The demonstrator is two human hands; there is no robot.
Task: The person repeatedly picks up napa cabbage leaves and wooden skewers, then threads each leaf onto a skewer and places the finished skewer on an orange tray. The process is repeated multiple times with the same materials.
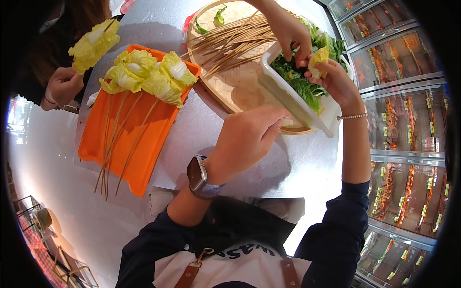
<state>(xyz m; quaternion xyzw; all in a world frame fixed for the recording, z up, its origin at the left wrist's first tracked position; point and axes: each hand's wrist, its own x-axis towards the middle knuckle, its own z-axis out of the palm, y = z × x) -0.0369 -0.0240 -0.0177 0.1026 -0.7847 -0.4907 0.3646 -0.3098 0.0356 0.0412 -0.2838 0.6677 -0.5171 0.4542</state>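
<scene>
My left hand, a watch on its wrist, is closed beside the near side of a white tub; what its curled fingers hold, if anything, is hidden. My right hand grips a small yellow cabbage leaf over the tub, which holds dark green leafy vegetables and rests on a round woven bamboo tray. Many bare bamboo skewers lie across that tray. To the left, skewers threaded with pale yellow cabbage lie on an orange tray.
A co-worker's hand reaches into the tub from above. Another person's hand at left holds a cabbage skewer. Glass-fronted display cases with skewers line the right side. The metal table ends near my apron; a wire rack stands lower left.
</scene>
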